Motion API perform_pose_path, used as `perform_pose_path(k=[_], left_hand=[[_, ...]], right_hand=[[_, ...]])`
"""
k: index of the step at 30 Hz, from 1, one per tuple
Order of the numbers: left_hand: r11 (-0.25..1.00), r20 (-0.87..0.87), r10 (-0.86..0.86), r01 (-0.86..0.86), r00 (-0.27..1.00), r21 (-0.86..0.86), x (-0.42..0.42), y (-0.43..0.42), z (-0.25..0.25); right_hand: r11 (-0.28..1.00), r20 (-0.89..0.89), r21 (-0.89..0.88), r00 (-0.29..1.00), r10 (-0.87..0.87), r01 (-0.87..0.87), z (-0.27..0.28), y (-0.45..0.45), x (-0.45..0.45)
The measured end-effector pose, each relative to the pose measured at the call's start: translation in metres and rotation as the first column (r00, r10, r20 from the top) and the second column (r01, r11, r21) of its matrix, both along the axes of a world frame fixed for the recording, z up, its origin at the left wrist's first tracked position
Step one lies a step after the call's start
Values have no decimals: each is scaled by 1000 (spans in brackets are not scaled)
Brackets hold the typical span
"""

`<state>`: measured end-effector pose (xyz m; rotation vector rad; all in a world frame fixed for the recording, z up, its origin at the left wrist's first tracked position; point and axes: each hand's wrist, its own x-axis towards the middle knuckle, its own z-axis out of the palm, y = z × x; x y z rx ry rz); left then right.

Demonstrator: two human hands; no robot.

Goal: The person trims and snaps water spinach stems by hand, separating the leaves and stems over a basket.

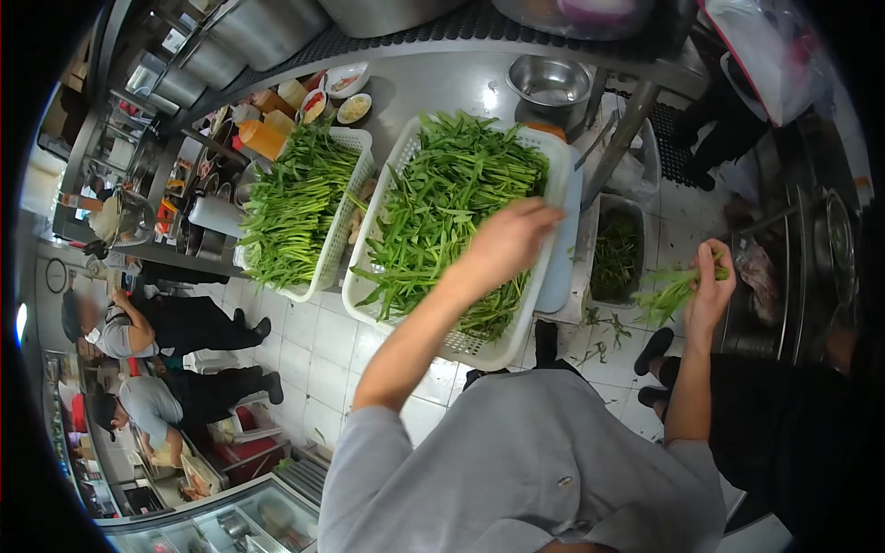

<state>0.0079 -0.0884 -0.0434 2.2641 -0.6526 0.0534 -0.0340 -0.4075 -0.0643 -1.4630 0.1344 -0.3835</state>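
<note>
A big white basket (355,276) full of leafy green stalks (433,175) stands at the counter's front. Over its right part is my left hand (516,238), fingers curled together near the right rim; anything between them is hidden. Further right, away from the counter, my right hand (712,288) is closed around a small bunch of greens (666,295), its leaves pointing left. A second white basket (355,143) to the left holds more green stalks (300,212), lying side by side.
A blue-grey board (558,286) lies beside the big basket. Right of it is a bin (618,249) with greens. Behind are a metal bowl (550,81), small dishes (353,109) and an overhead shelf (516,53). Two co-workers (152,405) stand at left; other people's legs show at right.
</note>
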Motion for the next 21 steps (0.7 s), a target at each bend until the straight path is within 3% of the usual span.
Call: perform_pose_path(k=[2, 5, 7, 8, 9, 11, 12, 13, 14, 17, 20, 21], left_hand=[[972, 93, -38, 15, 995, 237, -8, 49, -12], [868, 154, -12, -66, 988, 491, -23, 70, -29], [927, 146, 22, -75, 989, 367, -22, 77, -22], [950, 140, 33, -75, 990, 304, -20, 80, -16], [978, 138, 136, -155, 981, 139, -20, 82, -2], [949, 180, 310, -292, 934, -117, -19, 93, 32], [926, 238, 372, -340, 897, -164, -16, 107, 44], [840, 43, 449, -406, 892, -361, -16, 118, 51], [791, -30, 459, -424, 888, -440, -18, 129, 65], [638, -167, 460, -455, 872, -621, -27, 149, 97], [587, -185, 473, -465, 861, -663, -36, 156, 109], [600, -188, 462, -462, 866, -654, -37, 156, 110]], right_hand=[[929, 47, 313, 980, 192, -197, -5, -6, 7], [869, 162, 378, 947, 279, -321, 29, 40, 29], [834, 110, 529, 987, 114, -155, 73, 97, 33], [751, 183, 621, 973, 139, -224, 77, 106, 38], [652, 253, 699, 955, 157, -293, 81, 114, 43], [239, 619, 696, 735, 277, -677, 53, 116, 60], [118, 709, 568, 557, 432, -814, 38, 123, 77], [606, 445, 353, 697, 562, -713, 18, 138, 87], [868, 173, -71, 851, 496, -491, 8, 151, 94], [829, 62, 37, 829, 555, -558, 23, 163, 81], [832, 184, 9, 819, 543, -554, 72, 170, 65], [820, 163, -102, 804, 572, -563, 82, 178, 63]])
